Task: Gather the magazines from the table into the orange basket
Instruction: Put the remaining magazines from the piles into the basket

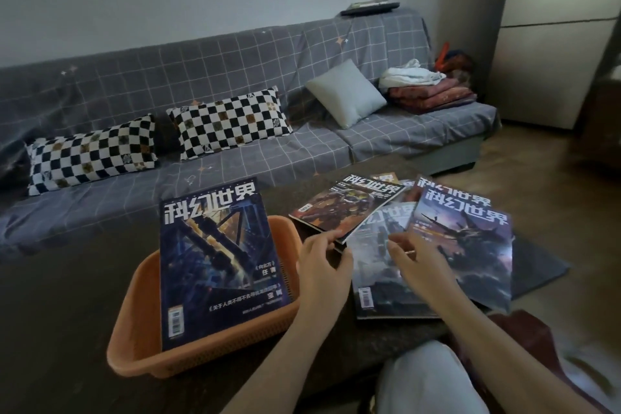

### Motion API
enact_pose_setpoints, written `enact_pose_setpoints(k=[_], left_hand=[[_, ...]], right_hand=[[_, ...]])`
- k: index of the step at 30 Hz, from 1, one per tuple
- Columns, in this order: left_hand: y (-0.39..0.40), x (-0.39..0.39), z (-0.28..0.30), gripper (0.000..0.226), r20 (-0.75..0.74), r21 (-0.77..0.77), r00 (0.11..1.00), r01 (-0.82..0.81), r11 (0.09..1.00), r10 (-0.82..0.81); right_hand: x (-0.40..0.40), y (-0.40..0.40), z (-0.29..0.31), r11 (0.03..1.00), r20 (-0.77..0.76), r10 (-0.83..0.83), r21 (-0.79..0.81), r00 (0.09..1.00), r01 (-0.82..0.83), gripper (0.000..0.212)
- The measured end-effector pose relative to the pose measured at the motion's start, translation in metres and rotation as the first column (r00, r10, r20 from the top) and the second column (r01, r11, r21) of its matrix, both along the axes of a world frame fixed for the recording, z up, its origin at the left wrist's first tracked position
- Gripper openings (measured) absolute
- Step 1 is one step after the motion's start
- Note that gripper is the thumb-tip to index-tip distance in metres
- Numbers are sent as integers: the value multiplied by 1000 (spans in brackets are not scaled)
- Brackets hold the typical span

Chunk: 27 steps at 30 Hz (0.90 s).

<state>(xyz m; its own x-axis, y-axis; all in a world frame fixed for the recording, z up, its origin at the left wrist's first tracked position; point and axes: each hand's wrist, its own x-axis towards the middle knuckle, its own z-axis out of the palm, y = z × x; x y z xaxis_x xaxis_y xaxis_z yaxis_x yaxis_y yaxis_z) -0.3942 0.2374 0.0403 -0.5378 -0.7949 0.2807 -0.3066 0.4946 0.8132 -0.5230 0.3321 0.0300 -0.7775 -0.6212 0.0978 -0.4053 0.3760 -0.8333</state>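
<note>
One magazine (218, 265) with a blue cover already stands tilted in the orange basket (134, 329), its top edge leaning over the far rim and its lower edge down inside near the front wall. The basket sits on the dark table (60, 312), just left of the hands. To its right a loose spread of magazines lies overlapping on the table: a red-brown one (342, 208) at the near left of the spread, a grey one (376, 279) under it, a purple one (467, 245) on the right, and behind these the corners of at least two more, so five or so can be counted, though the pile hides the exact number. The left hand (322, 265) has its grip closed in a pinch on the near corner of the red-brown magazine, thumb on top and fingers curled under the edge, lifting that corner off the pile. The right hand (416, 259) rests with fingers loosely spread and open on the grey magazine, at the lower left edge of the purple one, gripping nothing. Behind the table stands a grey checked sofa (302, 151) with two black-and-white checkered pillows (232, 121), one plain pale cushion (346, 94) and a stack of folded cloths (426, 91).
</note>
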Motion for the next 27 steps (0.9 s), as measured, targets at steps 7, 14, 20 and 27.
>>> enact_pose_setpoints(k=[7,14,20,27], left_hand=[[18,-70,-18,29,73,120,984,154,981,-164],[18,-117,-38,45,281,194,937,158,968,-209],[14,-145,-43,48,296,260,937,108,960,-185],[12,-154,-40,21,366,331,887,159,930,-282]], right_hand=[[-53,47,-25,982,-42,-185,28,982,186,28],[-86,82,-57,843,-200,-376,331,905,423,52],[-90,94,-66,867,-79,-390,303,917,395,56],[-89,106,-62,852,-52,-435,299,899,429,62]])
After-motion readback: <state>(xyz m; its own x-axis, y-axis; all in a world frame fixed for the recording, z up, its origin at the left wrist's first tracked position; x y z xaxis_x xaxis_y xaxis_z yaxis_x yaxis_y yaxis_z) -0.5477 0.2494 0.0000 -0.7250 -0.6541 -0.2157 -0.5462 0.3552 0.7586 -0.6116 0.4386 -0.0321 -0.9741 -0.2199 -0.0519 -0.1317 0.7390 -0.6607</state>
